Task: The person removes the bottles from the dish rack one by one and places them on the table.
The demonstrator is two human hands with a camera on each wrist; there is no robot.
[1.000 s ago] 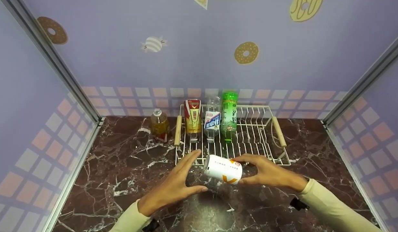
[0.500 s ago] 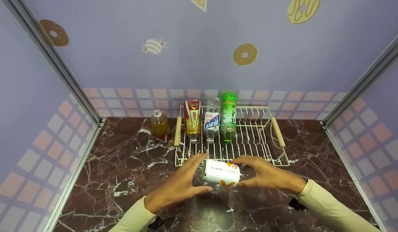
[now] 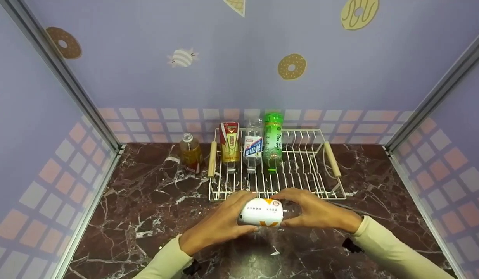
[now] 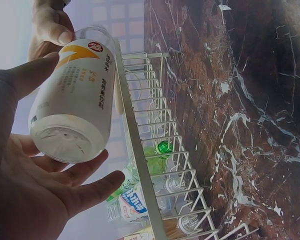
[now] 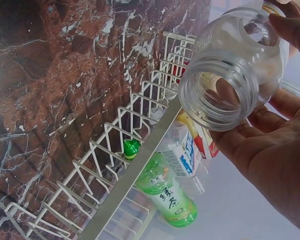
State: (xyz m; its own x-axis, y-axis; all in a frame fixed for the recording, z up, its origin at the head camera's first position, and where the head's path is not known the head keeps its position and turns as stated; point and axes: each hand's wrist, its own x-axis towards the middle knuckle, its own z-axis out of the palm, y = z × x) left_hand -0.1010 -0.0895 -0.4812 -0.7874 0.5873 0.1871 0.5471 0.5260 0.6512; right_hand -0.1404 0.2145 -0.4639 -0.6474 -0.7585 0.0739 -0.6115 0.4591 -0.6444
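Observation:
A clear bottle with a white and orange label (image 3: 261, 212) lies sideways between the two hands, in front of the rack. The left hand (image 3: 220, 221) has its fingers and thumb around the base end, as the left wrist view also shows at the bottle (image 4: 75, 100). At the other end, the right hand (image 3: 315, 211) holds the bottle with thumb and fingers. In the right wrist view the uncapped mouth (image 5: 219, 90) faces the camera. Part of the label is behind the left fingers.
A wire rack (image 3: 301, 166) with wooden handles holds a red and gold bottle (image 3: 230, 143), a clear one with a blue and white label (image 3: 253, 147) and a green one (image 3: 273, 141). Left of the rack stands an amber bottle (image 3: 191, 154). Patterned walls enclose the marbled surface.
The left hand has moved right and closed round the bottle's base end. The bottle has shifted slightly left and down and lies more level; the right hand has moved slightly with it.

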